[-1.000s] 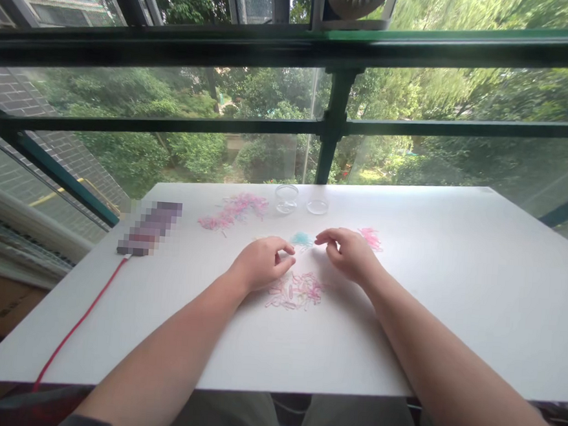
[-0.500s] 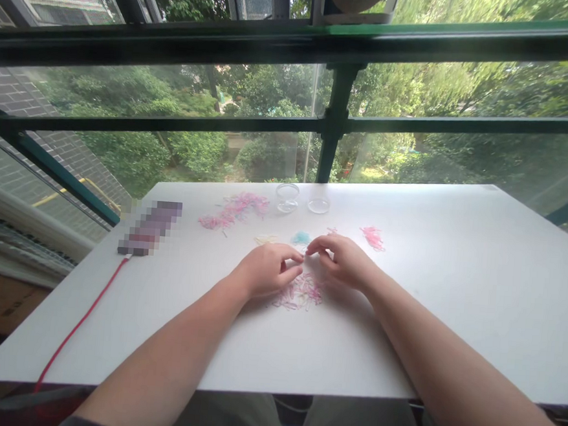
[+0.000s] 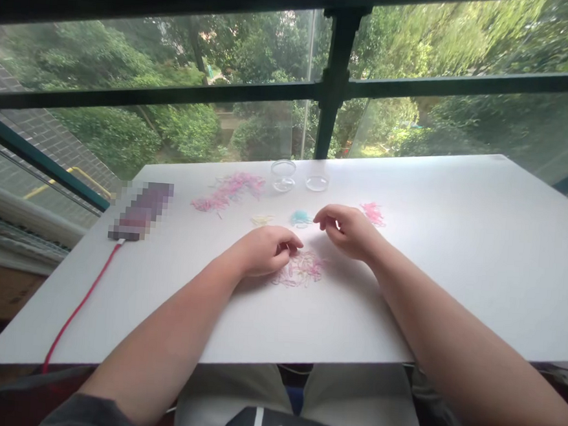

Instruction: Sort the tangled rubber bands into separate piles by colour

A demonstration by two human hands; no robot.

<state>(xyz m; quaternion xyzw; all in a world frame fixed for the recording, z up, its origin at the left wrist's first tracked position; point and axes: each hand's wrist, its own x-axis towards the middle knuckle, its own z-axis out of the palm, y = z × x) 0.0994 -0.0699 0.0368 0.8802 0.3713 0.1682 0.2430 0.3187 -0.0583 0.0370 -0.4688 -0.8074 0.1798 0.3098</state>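
My left hand [image 3: 264, 250] rests at the left edge of a mixed pile of small rubber bands [image 3: 302, 269], pink, pale and yellowish loops. Its forefinger reaches over the pile, apart from the thumb, and nothing shows between them. Just right of a small heap of blue rubber bands [image 3: 300, 217], my right hand [image 3: 348, 230] hovers with bent fingers, its fingertips near the heap's edge. No band can be made out in it. Pale yellow bands [image 3: 263, 220] lie beyond my left hand. Behind my right wrist is a pink heap [image 3: 372, 213].
A larger spread of pink and purple bands [image 3: 232, 190] lies at the back left. Two clear round containers [image 3: 283, 174] [image 3: 317, 183] stand near the table's far edge. A blurred-out device [image 3: 143, 209] with a red cable [image 3: 83, 303] lies on the left of the white table [image 3: 455, 270].
My right hand has moved from the mixed pile, away from my left hand, to the blue heap. My left fingers have drawn back slightly. The view has tilted down.
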